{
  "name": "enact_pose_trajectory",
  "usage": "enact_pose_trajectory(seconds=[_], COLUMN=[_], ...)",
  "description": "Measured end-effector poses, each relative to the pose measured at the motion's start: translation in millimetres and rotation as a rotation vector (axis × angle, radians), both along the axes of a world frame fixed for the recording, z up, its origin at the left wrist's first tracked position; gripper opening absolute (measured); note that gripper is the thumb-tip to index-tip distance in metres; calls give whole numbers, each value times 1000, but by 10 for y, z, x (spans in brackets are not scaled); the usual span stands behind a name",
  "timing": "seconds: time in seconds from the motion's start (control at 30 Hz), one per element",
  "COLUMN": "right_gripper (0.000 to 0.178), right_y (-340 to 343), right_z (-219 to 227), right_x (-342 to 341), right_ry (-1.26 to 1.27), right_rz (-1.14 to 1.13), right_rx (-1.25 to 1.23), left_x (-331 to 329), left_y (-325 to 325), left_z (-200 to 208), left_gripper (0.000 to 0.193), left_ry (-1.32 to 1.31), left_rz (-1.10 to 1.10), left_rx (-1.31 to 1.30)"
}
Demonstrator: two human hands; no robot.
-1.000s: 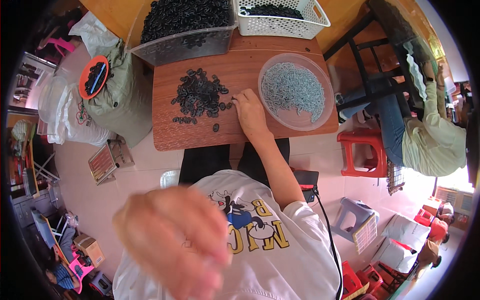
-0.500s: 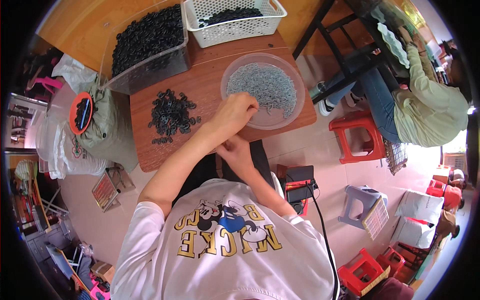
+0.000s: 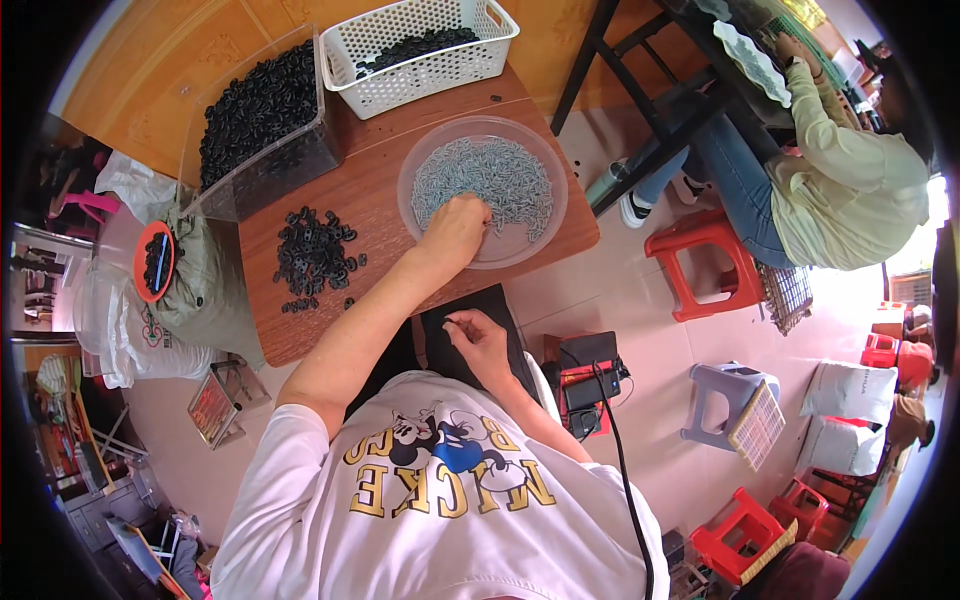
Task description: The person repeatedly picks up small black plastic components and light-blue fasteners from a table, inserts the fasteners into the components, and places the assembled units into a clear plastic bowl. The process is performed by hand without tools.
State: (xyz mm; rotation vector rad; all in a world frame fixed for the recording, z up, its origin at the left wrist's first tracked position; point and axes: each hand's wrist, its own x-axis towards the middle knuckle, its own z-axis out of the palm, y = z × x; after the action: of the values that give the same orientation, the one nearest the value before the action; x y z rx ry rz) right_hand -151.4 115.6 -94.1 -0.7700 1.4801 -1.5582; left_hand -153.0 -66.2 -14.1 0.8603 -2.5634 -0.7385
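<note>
My left hand (image 3: 456, 232) reaches over the near side of a round clear plastic bowl (image 3: 408, 192), its fingers bent and pressed together at the edge of a heap of small silvery screws (image 3: 485, 175). The fingertips point down, and whatever they pinch is hidden. My right hand (image 3: 478, 343) is above my lap, just off the table's front edge. Its thumb and fingers are curled closed around something too small to name. A loose pile of small black plastic parts (image 3: 312, 250) lies on the table left of the bowl.
A clear bin (image 3: 250, 190) full of black parts and a white perforated basket (image 3: 425, 85) stand at the back of the brown table (image 3: 375, 150). Sacks (image 3: 205, 290) and an orange dish (image 3: 140, 270) are at the left. To the right, a person (image 3: 840, 190) sits near a red stool (image 3: 700, 265).
My hands have moved apart. My left hand has gone lower at the screws, while my right hand has come out from under my left forearm over my lap. The whole view has shifted slightly.
</note>
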Motion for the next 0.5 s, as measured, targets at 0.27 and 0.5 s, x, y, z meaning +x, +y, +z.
enact_pose_trajectory(seconds=[0.27,0.5], right_gripper=[10,12], right_y=[-3,-8], right_z=[32,274], right_x=[-38,-223], right_ry=[-143,-468], right_rz=[28,-5], right_rx=[20,-91], left_x=[129,236], left_y=[88,92], left_z=[54,282], left_gripper=[19,19], left_ry=[-59,397], left_rz=[-77,-11], left_rx=[-112,475])
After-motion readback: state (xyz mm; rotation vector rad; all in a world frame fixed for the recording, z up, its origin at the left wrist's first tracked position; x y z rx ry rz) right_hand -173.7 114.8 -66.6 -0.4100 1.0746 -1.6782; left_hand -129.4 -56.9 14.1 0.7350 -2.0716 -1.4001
